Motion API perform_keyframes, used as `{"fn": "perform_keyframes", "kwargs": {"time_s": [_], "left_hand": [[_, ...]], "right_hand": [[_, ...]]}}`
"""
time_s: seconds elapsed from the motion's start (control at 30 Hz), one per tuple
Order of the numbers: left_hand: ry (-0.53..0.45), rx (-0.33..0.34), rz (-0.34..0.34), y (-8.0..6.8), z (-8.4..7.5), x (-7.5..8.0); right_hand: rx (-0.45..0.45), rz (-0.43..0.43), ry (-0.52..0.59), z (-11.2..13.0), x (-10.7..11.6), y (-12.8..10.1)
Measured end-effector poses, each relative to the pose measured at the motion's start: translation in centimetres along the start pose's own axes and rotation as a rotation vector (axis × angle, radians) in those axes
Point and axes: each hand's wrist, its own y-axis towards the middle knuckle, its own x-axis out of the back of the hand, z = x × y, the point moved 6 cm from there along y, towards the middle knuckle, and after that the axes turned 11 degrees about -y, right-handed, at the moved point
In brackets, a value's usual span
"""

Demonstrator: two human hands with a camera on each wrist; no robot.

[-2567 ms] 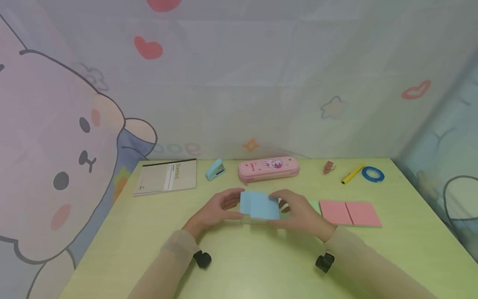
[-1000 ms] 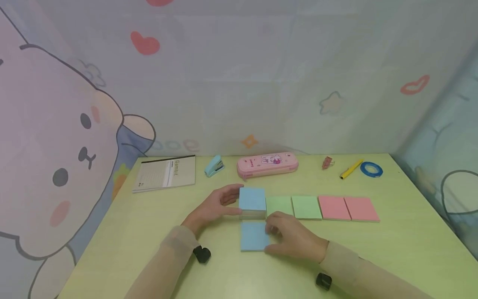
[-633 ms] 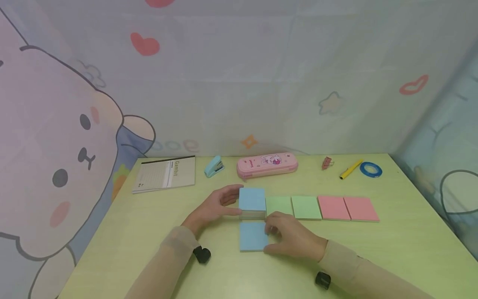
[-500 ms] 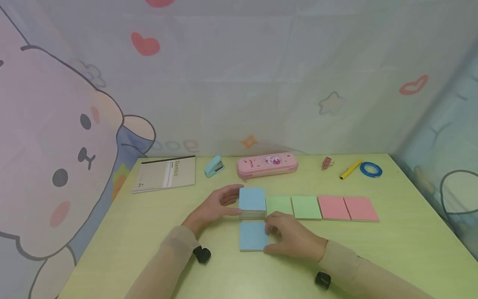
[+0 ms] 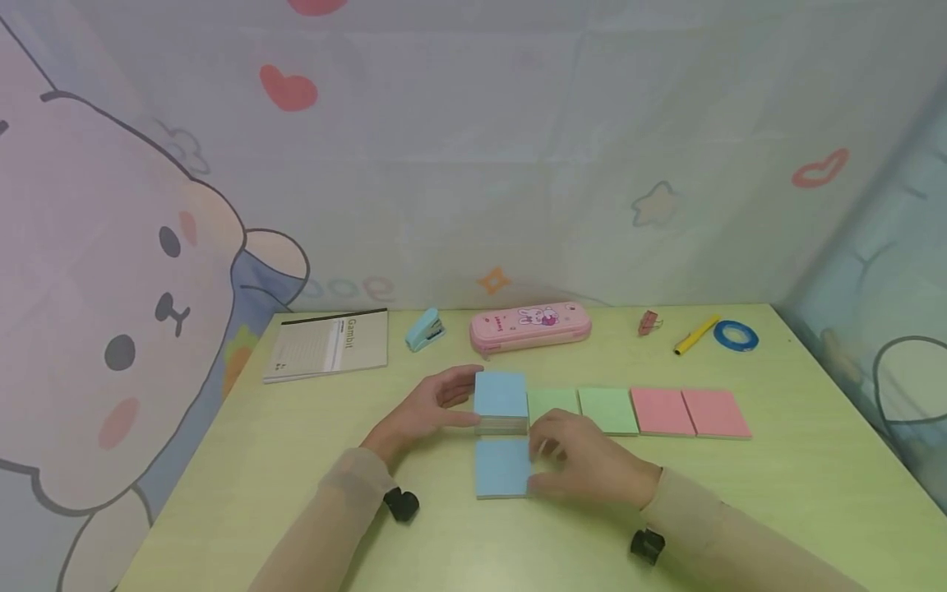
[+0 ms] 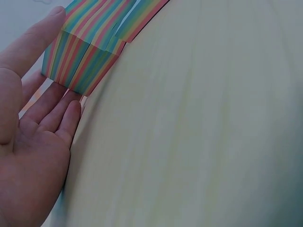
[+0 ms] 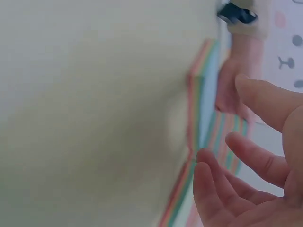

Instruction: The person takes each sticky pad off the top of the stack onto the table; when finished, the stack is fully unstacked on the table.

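A thick pad stack (image 5: 501, 400) with a blue top and striped sides (image 6: 80, 56) stands on the yellow-green table (image 5: 296, 460). My left hand (image 5: 468, 400) grips its left side, thumb on the near edge and fingers (image 6: 57, 106) on the far edge. A thinner blue pad (image 5: 501, 467) lies flat just in front of the stack. My right hand (image 5: 545, 448) hovers at that pad's right edge with loosely bent fingers (image 7: 227, 179) that hold nothing. Right of the stack lie two green pads (image 5: 608, 409) and two pink pads (image 5: 688, 413) in a row.
Along the back edge lie a notebook (image 5: 329, 344), a small blue stapler (image 5: 425, 330), a pink pencil case (image 5: 529, 327), a binder clip (image 5: 648, 321), a yellow pen (image 5: 695, 335) and a blue tape ring (image 5: 736, 335). Printed curtains close in the table at the back and on both sides.
Earlier both hands held blue pads above the table. A thin blue pad now lies in front of the stack, and my right hand has lifted off it slightly. The left hand is unmoved.
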Motion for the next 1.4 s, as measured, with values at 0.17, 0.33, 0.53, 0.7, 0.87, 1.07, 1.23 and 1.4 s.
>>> {"fn": "perform_keyframes", "kwargs": {"time_s": [0.17,0.33,0.53,0.7,0.87,1.07,1.23,1.4], "left_hand": [[-0.010,0.006,0.004,-0.1,0.1,-0.1],[-0.020,0.004,0.007,-0.1,0.0,-0.1],[-0.014,-0.001,0.013,0.0,-0.2,-0.1],[-0.011,-0.002,0.017,0.0,-0.1,0.0],[-0.013,-0.007,0.020,0.1,0.0,0.0],[-0.003,-0.004,0.024,0.0,-0.2,0.0],[-0.002,0.006,0.014,-0.1,-0.4,-0.1],[0.000,0.028,0.009,-0.2,-0.3,-0.1]], "right_hand": [[-0.042,-0.087,0.054,-0.5,1.9,0.6],[-0.053,-0.172,0.020,-1.0,2.9,2.0],[-0.010,-0.175,-0.038,-1.3,2.4,4.4],[-0.017,-0.103,-0.028,-1.5,1.4,5.8],[-0.032,-0.086,-0.030,-1.4,1.1,6.4],[-0.034,-0.120,-0.036,-1.8,1.2,6.7],[-0.032,-0.172,-0.073,-2.6,1.6,6.4],[-0.048,-0.212,-0.076,-3.3,2.6,4.9]]}}
